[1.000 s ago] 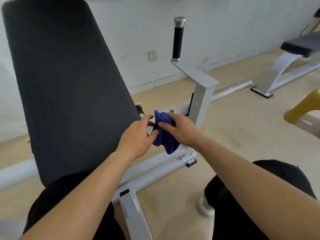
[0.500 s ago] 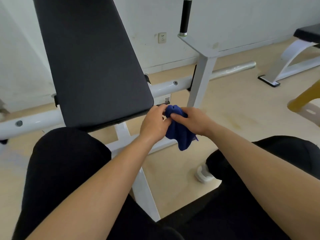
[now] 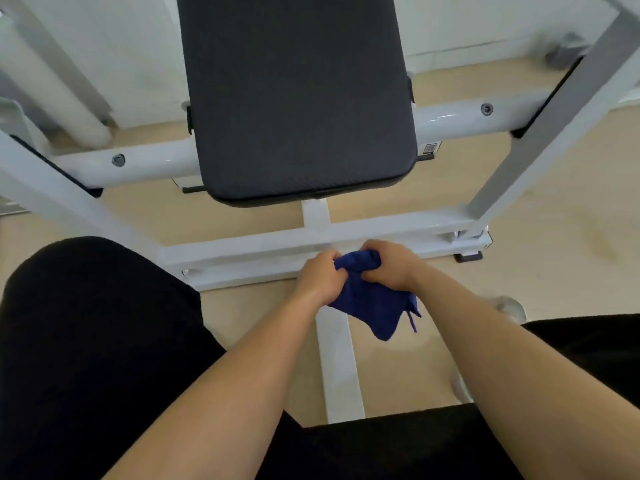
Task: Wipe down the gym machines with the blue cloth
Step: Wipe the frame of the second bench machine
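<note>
Frame centre: left hand (image 3: pixel 320 277) and right hand (image 3: pixel 388 265) bunching blue cloth (image 3: pixel 369 299), fingers curled into folds. Regripping step; next, probably press to white base bar (image 3: pixel 263 249).

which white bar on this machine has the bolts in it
The round tube running crosswise behind the black pad, with one bolt showing on each side of the pad. The floor bar in front is flat-sided.

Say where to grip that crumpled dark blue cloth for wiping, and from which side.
Grip the dark blue cloth by its bunched top, coming from above: the left hand and right hand pinch it there, and its loose corner hangs below them.
</note>
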`<state>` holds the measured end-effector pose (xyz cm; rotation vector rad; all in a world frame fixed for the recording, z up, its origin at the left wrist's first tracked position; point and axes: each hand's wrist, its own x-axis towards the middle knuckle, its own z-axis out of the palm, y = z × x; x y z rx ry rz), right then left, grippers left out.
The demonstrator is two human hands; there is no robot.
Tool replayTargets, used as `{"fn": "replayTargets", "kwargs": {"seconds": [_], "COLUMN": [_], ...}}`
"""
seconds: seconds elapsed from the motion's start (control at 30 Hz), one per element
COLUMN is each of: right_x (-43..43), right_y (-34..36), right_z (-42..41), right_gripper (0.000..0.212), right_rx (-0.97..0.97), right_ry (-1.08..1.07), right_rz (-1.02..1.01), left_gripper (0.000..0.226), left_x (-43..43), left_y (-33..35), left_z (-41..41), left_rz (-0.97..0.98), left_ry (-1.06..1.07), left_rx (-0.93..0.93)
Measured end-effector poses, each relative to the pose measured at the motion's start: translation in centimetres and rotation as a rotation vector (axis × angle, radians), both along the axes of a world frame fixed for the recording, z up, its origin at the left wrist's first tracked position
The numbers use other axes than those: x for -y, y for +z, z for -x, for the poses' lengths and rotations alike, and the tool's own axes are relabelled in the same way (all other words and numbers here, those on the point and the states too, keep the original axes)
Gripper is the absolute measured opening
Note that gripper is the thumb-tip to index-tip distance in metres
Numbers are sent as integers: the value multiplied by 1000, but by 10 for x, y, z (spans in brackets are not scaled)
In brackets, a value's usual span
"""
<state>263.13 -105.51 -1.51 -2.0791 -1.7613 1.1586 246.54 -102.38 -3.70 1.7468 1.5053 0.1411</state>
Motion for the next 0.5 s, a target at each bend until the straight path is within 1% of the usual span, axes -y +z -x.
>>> {"fn": "replayTargets", "kwargs": {"seconds": [0.03, 0.07, 0.13, 0.23, 0.3, 0.37, 0.43, 0.5], "right_x": [-12, -22, -32, -31, -23, -12, 4, 20], "right_y": [-19, -36, -66, -85, -91, -100, -107, -109], "right_z": [3, 4, 4, -1, -6, -11, -16, -20], "right_gripper": [20, 15, 16, 19, 20, 22, 24, 22], "right_rx": [24, 36, 33, 42, 26, -4, 10, 54], "right_ry": [26, 37, 27, 96, 105, 89, 93, 118], "right_rz": [58, 113, 224, 349, 352, 340, 340, 342], "left_gripper": [17, 21, 18, 18, 17, 19, 19, 24], "left_x": [-9, -15, -25, -29, -24, -16, -6, 10], "left_y": [-19, -34, -55, -66, -72, -84, -95, -100], "left_z": [1, 3, 2, 5, 9, 14, 22, 34], "left_rz": [50, 104, 193, 272, 330, 360, 381, 372], "left_ry": [21, 38, 43, 20, -16, -4, 20, 31], "left_rx": [-25, -42, -79, -154, -182, -188, -202, -215]}}
